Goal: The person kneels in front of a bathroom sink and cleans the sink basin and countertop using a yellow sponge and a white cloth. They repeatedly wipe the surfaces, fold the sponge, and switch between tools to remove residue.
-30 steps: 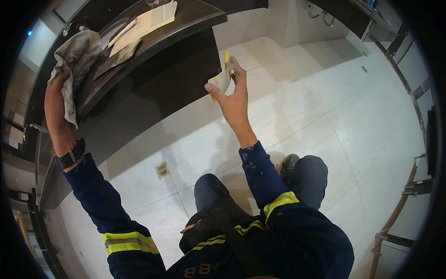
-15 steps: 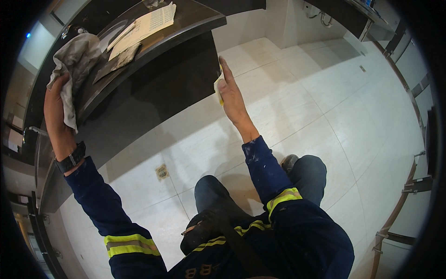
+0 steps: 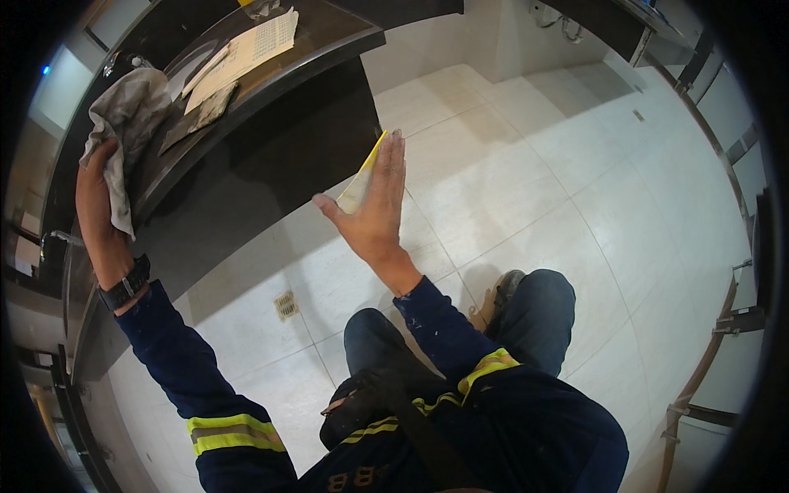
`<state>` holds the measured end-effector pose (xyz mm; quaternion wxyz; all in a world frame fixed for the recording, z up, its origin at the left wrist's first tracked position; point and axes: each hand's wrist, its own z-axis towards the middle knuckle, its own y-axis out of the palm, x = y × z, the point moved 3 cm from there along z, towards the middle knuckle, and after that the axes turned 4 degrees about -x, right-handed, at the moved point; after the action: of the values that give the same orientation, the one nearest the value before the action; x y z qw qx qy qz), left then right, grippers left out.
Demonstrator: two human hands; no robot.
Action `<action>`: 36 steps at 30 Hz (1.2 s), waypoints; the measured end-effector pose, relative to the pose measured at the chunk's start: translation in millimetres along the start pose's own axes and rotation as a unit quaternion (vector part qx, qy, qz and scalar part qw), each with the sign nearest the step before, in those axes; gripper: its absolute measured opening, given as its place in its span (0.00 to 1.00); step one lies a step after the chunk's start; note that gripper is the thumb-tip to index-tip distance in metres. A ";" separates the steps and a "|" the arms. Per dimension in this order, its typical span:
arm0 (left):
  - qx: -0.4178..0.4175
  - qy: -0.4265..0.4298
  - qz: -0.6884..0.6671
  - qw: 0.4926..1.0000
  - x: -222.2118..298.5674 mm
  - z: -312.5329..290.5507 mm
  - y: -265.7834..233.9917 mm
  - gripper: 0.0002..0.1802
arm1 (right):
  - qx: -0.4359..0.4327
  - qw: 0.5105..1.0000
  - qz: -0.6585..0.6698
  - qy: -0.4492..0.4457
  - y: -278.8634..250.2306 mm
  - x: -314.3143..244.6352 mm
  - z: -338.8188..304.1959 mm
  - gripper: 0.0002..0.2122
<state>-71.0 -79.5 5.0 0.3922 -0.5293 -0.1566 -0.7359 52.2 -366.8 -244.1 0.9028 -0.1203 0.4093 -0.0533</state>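
Observation:
At the far left, my left hand [image 3: 97, 177] is up at the dark counter [image 3: 185, 152], its fingers mostly hidden by a crumpled grey cloth [image 3: 131, 107] that it grips. The cloth drapes over the counter top and hangs down beside the wrist. My right hand [image 3: 378, 193] is raised in the middle, fingers straight and together, thumb spread to the left. A thin, flat pale pad with a bright yellow edge [image 3: 356, 187] lies against its palm side. The hand is near the end of the counter's dark front panel [image 3: 304, 156]; whether the pad touches it I cannot tell.
On the counter lie a printed cream sheet [image 3: 255, 53] and a stained flat piece [image 3: 212, 111]. A floor drain [image 3: 286, 306] sits in the pale tiles [image 3: 534, 164] below. White cabinets [image 3: 699, 460] line the right side. My knees are bent at the lower middle.
My right hand has swung left and turned, its thumb now spread and more of the pad's pale face showing. My left hand and the cloth have hardly moved.

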 end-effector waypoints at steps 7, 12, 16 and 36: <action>0.023 -0.005 0.035 0.999 -5.1 5.1 -1.1 0.18 | 0.063 0.997 -0.039 -0.001 14.9 -9.4 16.2 0.53; -0.009 -0.011 0.048 0.999 -6.4 15.3 -17.8 0.22 | 0.046 0.996 -0.075 -0.028 14.2 2.5 17.5 0.53; -0.014 0.002 0.051 0.999 -3.9 14.8 -8.4 0.24 | 0.030 0.995 -0.092 -0.010 22.3 25.8 -12.7 0.53; -0.001 -0.028 0.028 0.999 -3.3 9.3 -8.9 0.19 | 0.087 0.995 -0.037 -0.027 4.4 -23.2 47.9 0.52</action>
<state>-71.1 -66.4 7.3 0.4079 -0.5546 -0.1516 -0.7093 72.9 -349.7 -197.9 0.9181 -0.0575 0.3736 -0.1192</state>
